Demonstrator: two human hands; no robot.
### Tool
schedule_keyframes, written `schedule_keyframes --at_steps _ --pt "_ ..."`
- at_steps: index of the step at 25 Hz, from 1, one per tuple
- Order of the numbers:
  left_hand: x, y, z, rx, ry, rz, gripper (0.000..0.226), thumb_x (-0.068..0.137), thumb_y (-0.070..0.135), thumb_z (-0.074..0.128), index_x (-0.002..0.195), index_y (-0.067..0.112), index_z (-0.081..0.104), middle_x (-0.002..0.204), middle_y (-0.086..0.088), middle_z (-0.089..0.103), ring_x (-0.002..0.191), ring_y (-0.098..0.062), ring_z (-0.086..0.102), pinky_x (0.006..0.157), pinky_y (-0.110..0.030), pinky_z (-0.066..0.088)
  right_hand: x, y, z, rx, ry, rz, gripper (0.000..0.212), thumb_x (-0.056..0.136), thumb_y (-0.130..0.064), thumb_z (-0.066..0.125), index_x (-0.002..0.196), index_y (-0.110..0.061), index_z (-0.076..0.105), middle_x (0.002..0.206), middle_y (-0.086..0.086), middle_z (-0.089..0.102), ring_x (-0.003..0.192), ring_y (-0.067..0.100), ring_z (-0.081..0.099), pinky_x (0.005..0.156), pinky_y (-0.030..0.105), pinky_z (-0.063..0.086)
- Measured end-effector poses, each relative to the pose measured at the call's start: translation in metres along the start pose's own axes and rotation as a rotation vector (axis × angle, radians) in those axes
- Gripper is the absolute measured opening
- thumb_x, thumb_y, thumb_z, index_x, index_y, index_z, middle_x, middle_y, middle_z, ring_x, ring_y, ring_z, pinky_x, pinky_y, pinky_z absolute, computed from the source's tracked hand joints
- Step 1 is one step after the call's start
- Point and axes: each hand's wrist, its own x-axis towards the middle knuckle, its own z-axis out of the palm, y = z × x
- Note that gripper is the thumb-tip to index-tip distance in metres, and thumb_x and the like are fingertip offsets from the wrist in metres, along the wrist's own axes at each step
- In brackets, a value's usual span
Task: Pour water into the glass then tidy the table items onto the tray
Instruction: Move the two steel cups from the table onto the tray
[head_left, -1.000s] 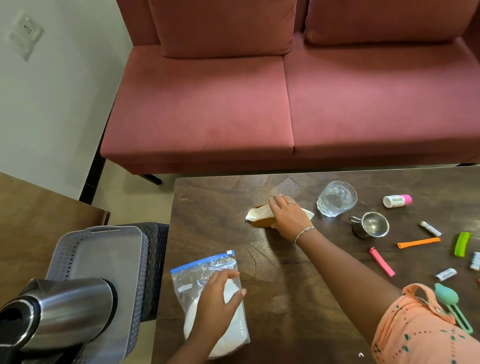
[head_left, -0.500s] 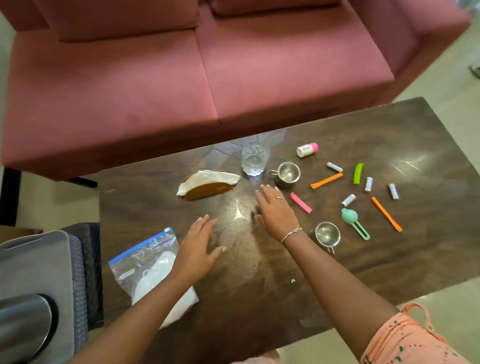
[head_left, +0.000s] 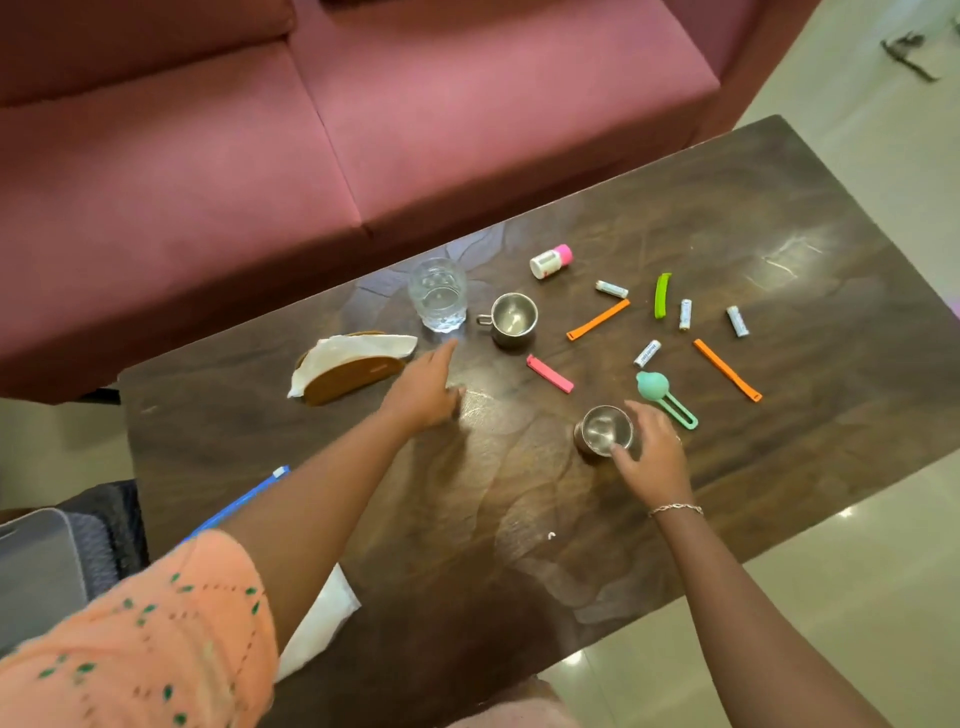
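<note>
Held the near steel cup (head_left: 604, 432) in the right hand (head_left: 652, 457), thumb and fingers curled about its rim, on the table's (head_left: 779, 223) nearer half. Stretched the left hand (head_left: 423, 392), fingers straight and holding nothing, toward the glass (head_left: 438, 296), upright just beyond the forefinger. Seemed to face a cross-body carry to the grey tray (head_left: 36, 566), glimpsed off the table's left end, well apart from that cup and nearer the left arm than the right.
</note>
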Motion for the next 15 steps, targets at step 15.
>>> schedule_keyframes --at_steps 15 --pt "0.111 0.027 0.024 -0.133 -0.113 -0.21 0.045 0.091 0.001 0.039 0.131 0.02 0.034 0.12 -0.02 0.05 0.098 -0.041 0.058 0.058 -0.05 0.057 -0.002 0.037 0.042 -0.045 0.031 0.331 0.016 0.085 -0.009 0.058 0.077 0.004 0.062 0.094 0.022 0.063 0.087 0.037 0.057 0.068 0.033 0.038"
